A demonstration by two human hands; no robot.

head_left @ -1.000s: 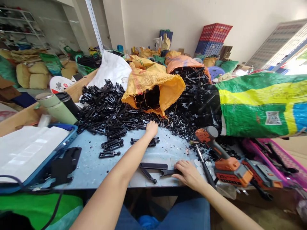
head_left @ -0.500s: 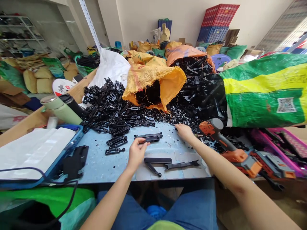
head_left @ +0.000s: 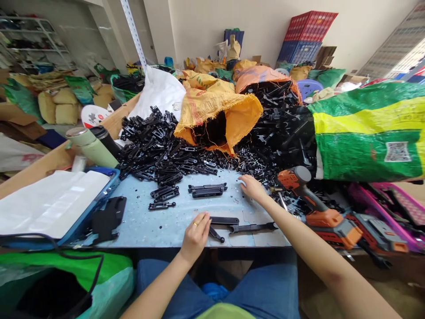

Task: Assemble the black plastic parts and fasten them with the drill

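My left hand (head_left: 195,235), with a ring on one finger, is closed on the left end of a jointed black plastic arm (head_left: 226,220) near the table's front edge. The arm's short lower piece ends in a ball, and a fork-ended black bar (head_left: 254,227) lies against its right end. My right hand (head_left: 253,188) is at the near edge of a heap of small screws (head_left: 247,165), fingers drawn together. Whatever its fingertips hold is too small to make out. Between and beyond my hands lies a pair of stacked black bars (head_left: 208,190).
Black links (head_left: 156,150) are heaped at the back left, beside an open orange sack (head_left: 212,104). An orange cordless driver (head_left: 315,204) lies right of my right forearm. At the left are a blue basket (head_left: 114,179) with white paper and a flat black plate (head_left: 108,219).
My left hand has left the stacked bars and come toward me onto the jointed arm. My right hand has drawn slightly back and left from the screws. The view has shifted a little.
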